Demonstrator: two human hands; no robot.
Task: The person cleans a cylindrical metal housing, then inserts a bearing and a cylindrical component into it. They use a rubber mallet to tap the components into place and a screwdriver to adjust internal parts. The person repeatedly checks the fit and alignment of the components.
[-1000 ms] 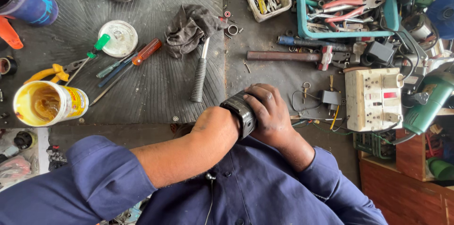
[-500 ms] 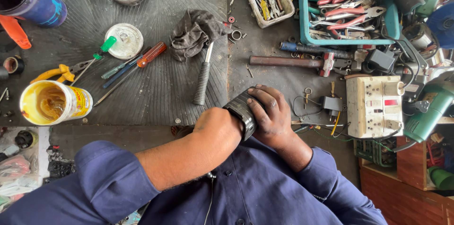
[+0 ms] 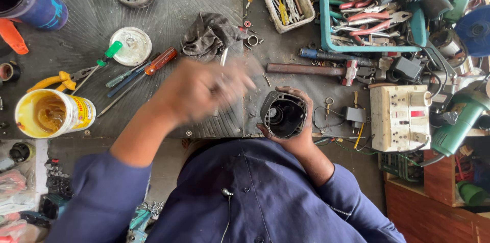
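My right hand [image 3: 295, 143] grips a black, cup-shaped plastic motor housing [image 3: 284, 115] from below, with its open end facing up, at the near edge of the ribbed black mat [image 3: 168, 13]. My left hand [image 3: 204, 90] is a blur over the mat, to the left of the housing and apart from it. It hovers over a grey-handled tool whose metal tip [image 3: 223, 56] pokes out beside a dark rag [image 3: 209, 33]. The blur hides whether its fingers close on anything.
A hammer [image 3: 311, 69] lies beyond the housing. Screwdrivers [image 3: 161, 60] and yellow pliers [image 3: 56, 80] lie left, near a yellow grease can [image 3: 51, 115]. At the right are a white socket box [image 3: 400, 118], a teal tool tray [image 3: 324, 28] and a green drill [image 3: 459, 120].
My left hand has let go of the housing and swung up and left over the mat. The housing is now uncovered and held by my right hand alone.
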